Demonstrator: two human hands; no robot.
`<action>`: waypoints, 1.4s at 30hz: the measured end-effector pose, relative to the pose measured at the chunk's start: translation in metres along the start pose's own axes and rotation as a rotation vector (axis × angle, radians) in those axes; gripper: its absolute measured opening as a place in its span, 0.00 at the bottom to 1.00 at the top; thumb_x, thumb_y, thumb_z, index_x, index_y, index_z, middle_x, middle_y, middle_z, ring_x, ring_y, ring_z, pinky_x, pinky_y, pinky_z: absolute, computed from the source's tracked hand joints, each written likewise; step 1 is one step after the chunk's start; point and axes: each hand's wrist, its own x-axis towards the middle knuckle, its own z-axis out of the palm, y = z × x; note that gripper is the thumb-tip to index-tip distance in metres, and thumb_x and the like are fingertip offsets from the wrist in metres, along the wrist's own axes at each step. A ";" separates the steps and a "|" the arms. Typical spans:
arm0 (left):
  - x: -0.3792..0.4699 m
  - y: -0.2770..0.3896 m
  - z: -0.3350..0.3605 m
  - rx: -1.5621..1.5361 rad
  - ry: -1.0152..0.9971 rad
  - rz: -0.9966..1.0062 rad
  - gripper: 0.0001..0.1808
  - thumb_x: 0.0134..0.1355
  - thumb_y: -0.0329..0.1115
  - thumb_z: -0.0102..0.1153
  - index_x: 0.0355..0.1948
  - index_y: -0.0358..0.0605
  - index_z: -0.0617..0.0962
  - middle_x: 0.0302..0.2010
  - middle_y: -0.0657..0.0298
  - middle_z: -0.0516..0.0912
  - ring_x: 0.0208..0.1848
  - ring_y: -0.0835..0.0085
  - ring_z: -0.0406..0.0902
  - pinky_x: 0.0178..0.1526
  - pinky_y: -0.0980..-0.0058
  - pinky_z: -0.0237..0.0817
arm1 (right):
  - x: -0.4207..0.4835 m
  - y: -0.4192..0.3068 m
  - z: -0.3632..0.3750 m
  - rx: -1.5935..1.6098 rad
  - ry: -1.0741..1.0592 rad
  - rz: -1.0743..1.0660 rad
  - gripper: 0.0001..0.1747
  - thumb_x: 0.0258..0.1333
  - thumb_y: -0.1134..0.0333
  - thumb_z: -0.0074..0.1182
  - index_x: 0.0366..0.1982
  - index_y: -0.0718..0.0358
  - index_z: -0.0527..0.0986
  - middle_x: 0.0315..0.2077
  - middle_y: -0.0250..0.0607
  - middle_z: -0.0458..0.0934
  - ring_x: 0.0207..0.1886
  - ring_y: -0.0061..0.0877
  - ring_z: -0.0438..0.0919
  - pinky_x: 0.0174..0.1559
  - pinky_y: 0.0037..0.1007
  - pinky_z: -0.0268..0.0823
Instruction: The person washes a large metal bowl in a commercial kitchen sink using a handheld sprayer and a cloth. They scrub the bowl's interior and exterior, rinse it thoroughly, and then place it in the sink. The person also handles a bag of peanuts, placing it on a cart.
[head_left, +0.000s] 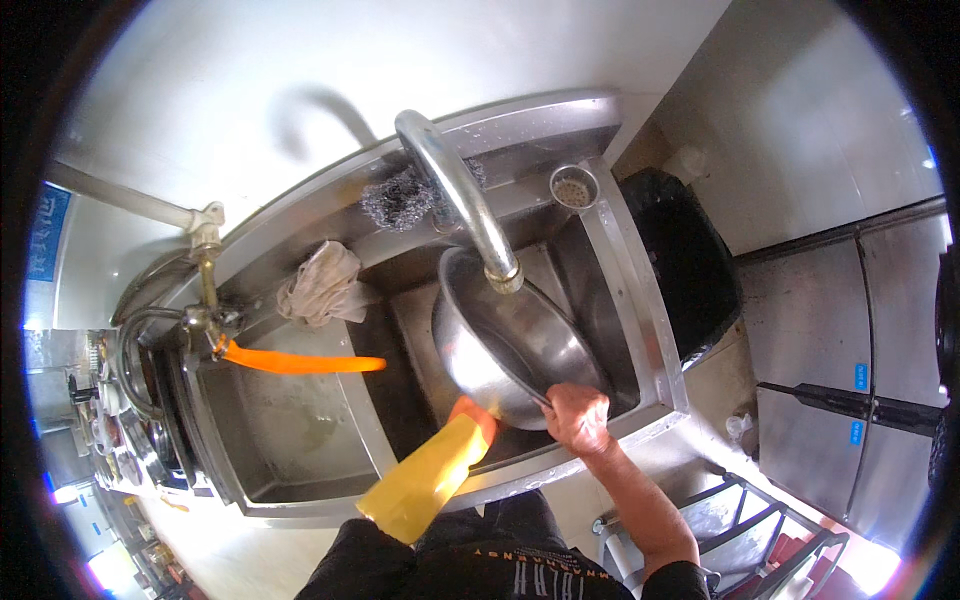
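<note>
A large stainless steel basin (480, 352) is tilted on its side in the right-hand sink bowl (420, 322), its mouth facing up and to the right. My bare right hand (577, 416) grips the basin's rim at the near side. My left hand (476, 420) wears a rubber glove, yellow at the cuff and orange at the hand, and is against or close beside the basin's outer wall. The glove's fingers are blurred, and whether they hold anything cannot be told. Directly over the basin hangs the metal faucet spout (465, 202); no running water is visible.
Steel wool scrubbers (401, 199) and a crumpled pale cloth (322, 285) lie along the sink's back ledge. A round metal strainer (574, 187) sits at the back right corner. An orange hose (300, 360) reaches over the left bowl (300, 420). Right of the sink stands a black-lined bin (682, 262).
</note>
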 end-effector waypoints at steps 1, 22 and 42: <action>-0.013 0.000 0.000 0.017 -0.008 0.002 0.15 0.67 0.33 0.41 0.47 0.40 0.77 0.46 0.56 0.81 0.49 0.63 0.78 0.51 0.70 0.68 | 0.000 0.003 -0.004 -0.005 0.031 -0.011 0.12 0.40 0.66 0.64 0.21 0.57 0.70 0.17 0.41 0.71 0.20 0.38 0.74 0.21 0.37 0.65; -0.114 0.122 -0.018 0.186 0.241 0.510 0.18 0.67 0.38 0.46 0.56 0.51 0.77 0.55 0.61 0.75 0.55 0.72 0.68 0.58 0.77 0.56 | -0.003 -0.034 0.048 -0.083 -0.107 -0.007 0.10 0.41 0.69 0.59 0.22 0.59 0.67 0.18 0.41 0.72 0.21 0.40 0.75 0.24 0.40 0.67; -0.246 0.201 -0.182 0.781 0.628 1.197 0.27 0.59 0.28 0.55 0.60 0.34 0.69 0.57 0.46 0.74 0.60 0.60 0.72 0.61 0.67 0.61 | 0.003 -0.101 0.114 -0.055 -0.708 0.140 0.22 0.49 0.50 0.60 0.34 0.63 0.75 0.32 0.48 0.80 0.38 0.45 0.79 0.39 0.47 0.71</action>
